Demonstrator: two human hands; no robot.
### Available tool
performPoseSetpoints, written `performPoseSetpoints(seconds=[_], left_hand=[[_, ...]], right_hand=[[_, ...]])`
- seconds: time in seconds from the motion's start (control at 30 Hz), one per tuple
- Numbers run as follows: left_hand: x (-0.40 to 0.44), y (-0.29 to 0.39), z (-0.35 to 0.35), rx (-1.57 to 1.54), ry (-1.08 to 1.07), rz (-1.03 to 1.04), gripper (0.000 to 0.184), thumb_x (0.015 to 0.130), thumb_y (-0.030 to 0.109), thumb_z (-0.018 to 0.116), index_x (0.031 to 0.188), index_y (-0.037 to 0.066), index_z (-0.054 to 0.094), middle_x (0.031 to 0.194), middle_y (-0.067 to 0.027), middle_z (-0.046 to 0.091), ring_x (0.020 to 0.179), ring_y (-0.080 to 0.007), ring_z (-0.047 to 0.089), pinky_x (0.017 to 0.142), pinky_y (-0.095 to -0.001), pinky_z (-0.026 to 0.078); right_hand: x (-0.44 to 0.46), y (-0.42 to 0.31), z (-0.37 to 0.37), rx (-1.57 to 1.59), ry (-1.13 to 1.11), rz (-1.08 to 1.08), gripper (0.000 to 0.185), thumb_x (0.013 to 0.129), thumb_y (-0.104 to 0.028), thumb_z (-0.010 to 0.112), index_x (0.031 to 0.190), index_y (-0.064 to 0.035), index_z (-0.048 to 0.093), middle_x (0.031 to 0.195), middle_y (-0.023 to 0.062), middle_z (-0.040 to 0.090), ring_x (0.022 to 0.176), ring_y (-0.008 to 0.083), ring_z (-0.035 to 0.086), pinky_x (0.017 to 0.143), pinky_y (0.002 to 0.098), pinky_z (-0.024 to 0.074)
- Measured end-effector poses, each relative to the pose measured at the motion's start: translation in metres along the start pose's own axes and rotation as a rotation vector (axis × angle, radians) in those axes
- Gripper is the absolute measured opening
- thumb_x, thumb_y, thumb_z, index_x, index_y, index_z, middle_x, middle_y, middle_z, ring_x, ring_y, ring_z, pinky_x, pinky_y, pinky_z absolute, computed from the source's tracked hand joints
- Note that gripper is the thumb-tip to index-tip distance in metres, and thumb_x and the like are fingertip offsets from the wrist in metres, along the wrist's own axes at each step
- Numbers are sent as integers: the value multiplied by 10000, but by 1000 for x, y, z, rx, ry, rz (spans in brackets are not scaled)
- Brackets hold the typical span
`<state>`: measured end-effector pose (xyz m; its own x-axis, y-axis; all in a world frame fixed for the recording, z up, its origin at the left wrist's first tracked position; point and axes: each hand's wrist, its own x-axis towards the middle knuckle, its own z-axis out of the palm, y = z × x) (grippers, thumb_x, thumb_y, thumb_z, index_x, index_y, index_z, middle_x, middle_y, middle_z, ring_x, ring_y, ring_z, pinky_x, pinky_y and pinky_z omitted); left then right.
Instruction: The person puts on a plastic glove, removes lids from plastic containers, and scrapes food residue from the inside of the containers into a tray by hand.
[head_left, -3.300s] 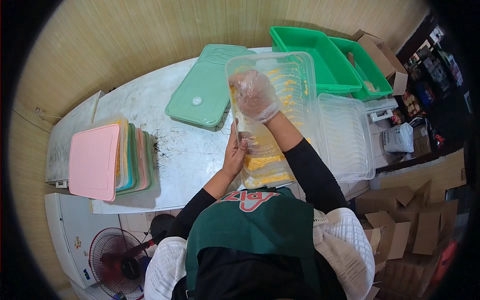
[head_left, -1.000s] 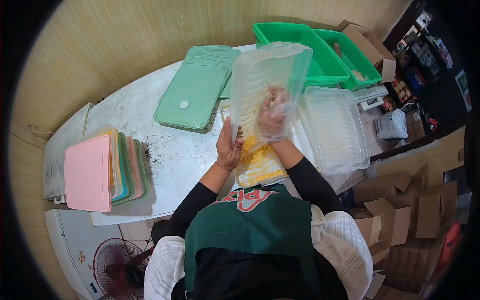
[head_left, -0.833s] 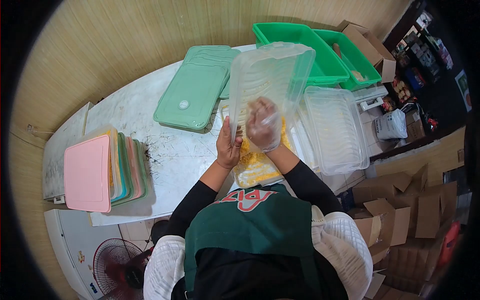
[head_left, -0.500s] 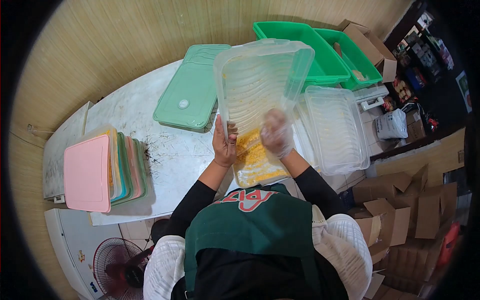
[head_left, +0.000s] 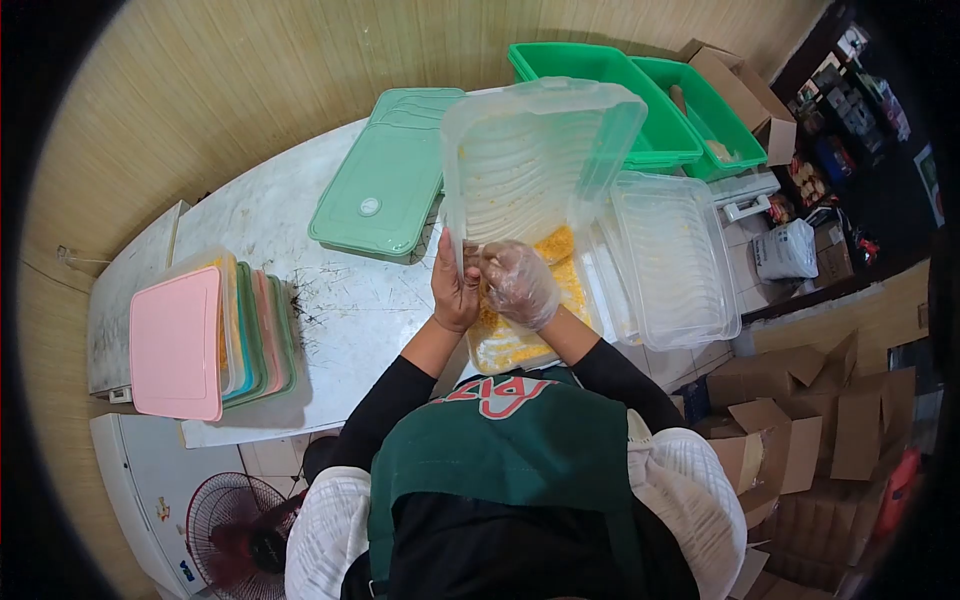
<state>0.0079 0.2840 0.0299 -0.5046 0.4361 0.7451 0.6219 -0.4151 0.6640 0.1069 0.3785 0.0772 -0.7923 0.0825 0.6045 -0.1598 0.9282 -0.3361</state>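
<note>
A clear ribbed plastic container (head_left: 540,150) is tipped up on its side in front of me, with its open face toward me. My left hand (head_left: 456,290) is bare and grips its left edge, thumb on the near side. My right hand (head_left: 518,286), in a thin clear plastic glove, is closed with curled fingers close to that same edge; whatever it holds is hidden. Below both hands, yellow-orange crumbs (head_left: 562,262) lie in a second clear container (head_left: 484,364). A few crumbs cling to the ribs of the tipped container.
Green lidded containers (head_left: 375,180) lie behind on the white table (head_left: 330,325). At the left stands a row of containers with a pink lid (head_left: 175,345). Stacked clear containers (head_left: 675,260) are at the right, green bins (head_left: 590,60) behind. Cardboard boxes (head_left: 780,420) and a fan (head_left: 235,535) flank me.
My right hand has moved left, from the middle of the tipped container to its left edge beside my left hand. The tipped container has shifted slightly right, and more crumbs show below.
</note>
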Motion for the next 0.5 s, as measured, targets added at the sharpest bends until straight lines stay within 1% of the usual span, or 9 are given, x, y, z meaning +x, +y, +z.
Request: performPoseSetpoints(seconds=[0.07, 0.17, 0.27, 0.37, 0.47, 0.5], left_hand=[[-2, 5, -2, -8, -15, -30, 674, 916, 341, 474, 1410, 27, 139, 1066, -116, 493, 896, -176, 529, 770, -303, 461], [-8, -6, -1, -19, 35, -40, 663, 919, 329, 471, 1403, 7, 151, 1026, -120, 515, 864, -178, 540, 756, -297, 461], [-3, -2, -6, 21, -12, 30, 662, 915, 325, 481, 1400, 5, 163, 1033, -142, 538, 864, -198, 559, 766, -312, 463], [0, -4, -11, 115, -45, 151, 620, 896, 281, 505, 1368, -26, 246, 1004, -218, 550, 828, -329, 566, 715, -373, 467], [16, 15, -16, 203, -90, 330, 616, 884, 256, 513, 1378, 5, 244, 953, -211, 554, 791, -350, 563, 673, -383, 468], [18, 16, -17, 195, -98, 361, 624, 872, 237, 522, 1384, 21, 237, 945, -204, 557, 785, -349, 565, 670, -388, 470]], right_hand=[[-12, 14, -2, 13, -70, -25, 299, 684, -66, 577, 982, -41, 587, 1022, 146, 562, 946, 312, 546, 782, 397, 466], [-36, 38, -5, -401, 340, 153, 293, 701, -82, 570, 987, -28, 593, 1047, 141, 566, 952, 300, 554, 776, 384, 474], [-32, 64, -18, -605, 79, 483, 426, 696, -93, 557, 1112, -6, 532, 1143, 150, 536, 984, 297, 542, 863, 391, 437], [-27, 55, -22, -696, 9, 507, 469, 720, -145, 541, 1162, 7, 501, 1167, 161, 529, 1014, 297, 528, 874, 374, 420], [-29, 62, -11, -767, 112, 421, 358, 688, -101, 558, 1033, -7, 561, 1134, 137, 512, 867, 297, 539, 737, 368, 465], [-35, 74, 1, -726, 147, 417, 332, 690, -109, 560, 1008, -14, 562, 1097, 135, 519, 863, 296, 539, 721, 371, 463]])
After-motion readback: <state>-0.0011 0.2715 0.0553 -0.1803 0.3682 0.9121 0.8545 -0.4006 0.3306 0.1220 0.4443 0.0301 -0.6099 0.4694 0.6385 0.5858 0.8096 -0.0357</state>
